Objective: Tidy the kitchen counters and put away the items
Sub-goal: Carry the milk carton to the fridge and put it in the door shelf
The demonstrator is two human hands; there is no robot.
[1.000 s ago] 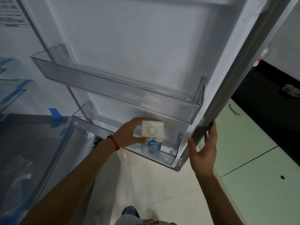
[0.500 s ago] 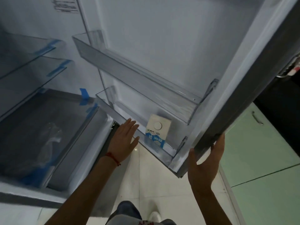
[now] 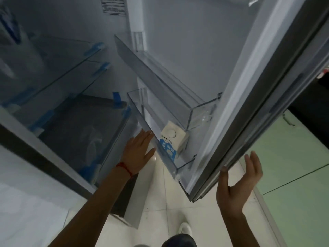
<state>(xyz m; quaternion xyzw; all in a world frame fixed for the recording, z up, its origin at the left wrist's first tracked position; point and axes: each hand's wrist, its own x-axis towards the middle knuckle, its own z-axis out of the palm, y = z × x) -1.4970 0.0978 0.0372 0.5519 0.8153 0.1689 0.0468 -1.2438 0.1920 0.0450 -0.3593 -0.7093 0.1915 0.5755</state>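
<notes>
Head view looks down into an open fridge whose door (image 3: pixel 231 68) swings out on the right. A white-and-blue milk carton (image 3: pixel 173 139) stands in the lowest door bin (image 3: pixel 165 163), near that bin's right end, its round cap facing up. A second clear door bin (image 3: pixel 160 82) sits above it and holds nothing that shows.

The left hand (image 3: pixel 138 154) is just left of the lower bin, palm down, its fingers (image 3: pixel 145 138) straight and slightly apart; they hold nothing, and whether the tips touch the bin's front wall cannot be told. A red string bracelet (image 3: pixel 124 168) circles that wrist.

The right hand (image 3: pixel 238 182) is at the door's lower outer edge, palm turned toward the door. Its fingers (image 3: pixel 253 164) are extended and spread, gripping nothing, while the thumb tip lies against the door's edge.

Inside the fridge, on the left, glass shelves (image 3: pixel 67 65) carry strips of blue tape (image 3: pixel 116 98), and a clear drawer (image 3: pixel 80 132) sits beneath them. A label (image 3: pixel 113 5) is stuck high on the inner wall; its print is too small to read. Pale green cabinet fronts (image 3: pixel 293 166) stand to the right of the door, and a white tiled floor (image 3: pixel 160 202) lies below, where a white shoe (image 3: pixel 185 229) shows.
</notes>
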